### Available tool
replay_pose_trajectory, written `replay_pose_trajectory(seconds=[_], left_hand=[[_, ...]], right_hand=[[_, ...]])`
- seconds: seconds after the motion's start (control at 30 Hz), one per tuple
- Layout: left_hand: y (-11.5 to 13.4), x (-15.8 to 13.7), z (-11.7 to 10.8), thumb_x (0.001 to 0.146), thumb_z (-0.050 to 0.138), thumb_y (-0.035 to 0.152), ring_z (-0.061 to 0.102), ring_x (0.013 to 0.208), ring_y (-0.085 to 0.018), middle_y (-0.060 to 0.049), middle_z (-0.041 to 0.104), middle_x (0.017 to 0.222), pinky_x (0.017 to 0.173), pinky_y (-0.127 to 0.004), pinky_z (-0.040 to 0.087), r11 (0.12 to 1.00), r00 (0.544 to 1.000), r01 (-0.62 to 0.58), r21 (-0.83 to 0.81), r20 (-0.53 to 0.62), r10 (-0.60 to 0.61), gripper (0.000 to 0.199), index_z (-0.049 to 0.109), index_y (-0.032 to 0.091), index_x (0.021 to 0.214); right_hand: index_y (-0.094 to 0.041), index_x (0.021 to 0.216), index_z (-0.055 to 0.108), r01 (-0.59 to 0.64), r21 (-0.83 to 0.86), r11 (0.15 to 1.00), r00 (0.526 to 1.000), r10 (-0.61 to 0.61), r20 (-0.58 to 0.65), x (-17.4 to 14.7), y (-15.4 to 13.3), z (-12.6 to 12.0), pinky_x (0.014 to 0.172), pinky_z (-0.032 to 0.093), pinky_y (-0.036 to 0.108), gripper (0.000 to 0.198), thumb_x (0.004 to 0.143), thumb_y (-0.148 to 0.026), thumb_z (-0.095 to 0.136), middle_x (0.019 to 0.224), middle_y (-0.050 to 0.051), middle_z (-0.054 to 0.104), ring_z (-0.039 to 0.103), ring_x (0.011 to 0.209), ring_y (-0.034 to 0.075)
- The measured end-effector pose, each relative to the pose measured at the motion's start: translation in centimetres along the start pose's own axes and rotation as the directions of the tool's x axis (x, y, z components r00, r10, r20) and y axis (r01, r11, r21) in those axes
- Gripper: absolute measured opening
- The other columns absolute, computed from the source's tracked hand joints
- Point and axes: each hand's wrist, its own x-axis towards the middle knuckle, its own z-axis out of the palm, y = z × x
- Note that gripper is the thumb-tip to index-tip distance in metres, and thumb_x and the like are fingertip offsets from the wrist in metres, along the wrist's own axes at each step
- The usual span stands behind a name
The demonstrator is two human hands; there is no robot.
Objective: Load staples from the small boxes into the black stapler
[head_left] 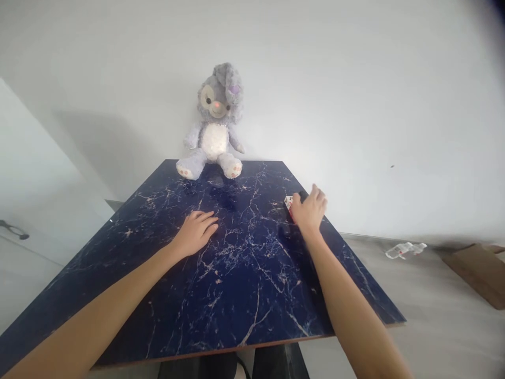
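Note:
On the blue marbled tabletop, my left hand lies palm down with its fingers loosely stretched, holding nothing. Toward the table's right edge, my right hand is over a small red and white object, perhaps a pack or card. My right thumb and fingers are apart, and a dark patch shows between them. The hand covers much of the small object; whether it touches it I cannot make out.
A grey plush rabbit sits at the table's far edge against the white wall. At the left is a white cabinet with a dark handle. Clear plastic packaging and cardboard lie on the floor at right.

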Motion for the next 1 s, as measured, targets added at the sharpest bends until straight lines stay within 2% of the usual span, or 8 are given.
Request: replay_pose_trajectory(seconds=[0.07, 0.13, 0.23, 0.33, 0.5, 0.7, 0.87, 1.0], left_hand=[[0.6, -0.1, -0.9, 0.099, 0.039, 0.047, 0.043, 0.131, -0.033, -0.006, 0.058, 0.141, 0.110, -0.056, 0.033, 1.000, 0.996, 0.007, 0.005, -0.085, -0.006, 0.043, 0.070, 0.027, 0.121], [0.6, -0.5, -2.2, 0.099, 0.039, 0.041, 0.045, 0.130, -0.031, -0.006, 0.058, 0.139, 0.111, -0.054, 0.033, 1.000, 0.977, 0.018, 0.003, -0.213, -0.017, 0.039, 0.070, 0.026, 0.117], [-1.1, -1.5, -4.2, 0.099, 0.040, 0.036, 0.049, 0.126, -0.029, -0.006, 0.061, 0.133, 0.112, -0.050, 0.033, 0.999, 0.950, 0.025, 0.026, -0.312, -0.016, 0.036, 0.070, 0.025, 0.114], [-4.5, -2.5, -5.4, 0.098, 0.040, 0.036, 0.055, 0.119, -0.027, -0.007, 0.067, 0.123, 0.110, -0.047, 0.036, 0.996, 0.936, 0.084, 0.027, -0.344, -0.070, 0.036, 0.072, 0.023, 0.104], [-8.0, -2.6, -5.5, 0.097, 0.039, 0.039, 0.061, 0.107, -0.026, -0.008, 0.071, 0.110, 0.100, -0.042, 0.044, 0.960, 0.870, 0.253, -0.120, -0.407, -0.280, 0.037, 0.070, 0.020, 0.105], [-8.1, -2.7, -4.9, 0.096, 0.042, 0.040, 0.065, 0.104, -0.027, -0.009, 0.073, 0.108, 0.100, -0.043, 0.045, 0.945, 0.901, 0.289, -0.151, -0.292, -0.322, 0.037, 0.069, 0.020, 0.112], [-8.4, -2.8, -4.9, 0.099, 0.037, 0.040, 0.064, 0.108, -0.029, -0.011, 0.075, 0.106, 0.101, -0.045, 0.044, 0.907, 0.885, 0.383, -0.175, -0.214, -0.415, 0.043, 0.063, 0.017, 0.126], [-8.7, -2.7, -5.1, 0.100, 0.034, 0.039, 0.063, 0.113, -0.030, -0.014, 0.069, 0.122, 0.100, -0.044, 0.045, 0.886, 0.868, 0.406, -0.225, -0.208, -0.450, 0.045, 0.061, 0.015, 0.127]], right_hand=[[-0.001, 0.146, 0.036, -0.205, -0.045, 0.978, 0.977, 0.207, 0.050, 1.3, 2.5, -0.1, 0.110, 0.031, 0.054, 0.069, 0.095, -0.047, 0.036, 0.140, 0.029, 0.047, 0.042, 0.133, 0.038], [-0.003, 0.138, 0.050, -0.321, -0.079, 0.944, 0.908, 0.330, 0.259, 2.2, 4.5, 0.0, 0.102, 0.039, 0.048, 0.066, 0.095, -0.051, 0.033, 0.129, 0.028, 0.057, 0.053, 0.122, 0.037], [-0.010, 0.124, 0.064, -0.330, -0.166, 0.929, 0.824, 0.369, 0.429, 2.9, 5.7, 0.5, 0.094, 0.044, 0.043, 0.056, 0.092, -0.049, 0.039, 0.119, 0.024, 0.065, 0.060, 0.114, 0.036], [-0.014, 0.121, 0.067, -0.295, -0.150, 0.944, 0.831, 0.330, 0.447, 2.8, 4.5, 1.1, 0.090, 0.045, 0.038, 0.053, 0.090, -0.049, 0.042, 0.117, 0.020, 0.068, 0.062, 0.110, 0.032], [-0.024, 0.119, 0.070, -0.251, 0.040, 0.967, 0.795, 0.182, 0.579, 1.4, -2.1, 3.8, 0.083, 0.047, 0.031, 0.047, 0.084, -0.053, 0.056, 0.113, 0.008, 0.072, 0.067, 0.103, 0.026], [-0.022, 0.114, 0.072, -0.155, 0.199, 0.968, 0.763, -0.010, 0.646, -1.2, -12.8, 8.8, 0.086, 0.049, 0.032, 0.048, 0.082, -0.055, 0.060, 0.109, 0.008, 0.074, 0.068, 0.102, 0.026], [-0.021, 0.113, 0.071, -0.238, 0.304, 0.922, 0.731, -0.036, 0.681, -4.2, -19.8, 11.7, 0.089, 0.049, 0.034, 0.050, 0.079, -0.057, 0.063, 0.108, 0.007, 0.073, 0.068, 0.102, 0.025], [-0.019, 0.111, 0.069, -0.325, 0.427, 0.844, 0.705, -0.085, 0.704, -7.8, -24.7, 13.1, 0.090, 0.050, 0.032, 0.051, 0.079, -0.058, 0.063, 0.109, 0.008, 0.073, 0.069, 0.101, 0.023]])
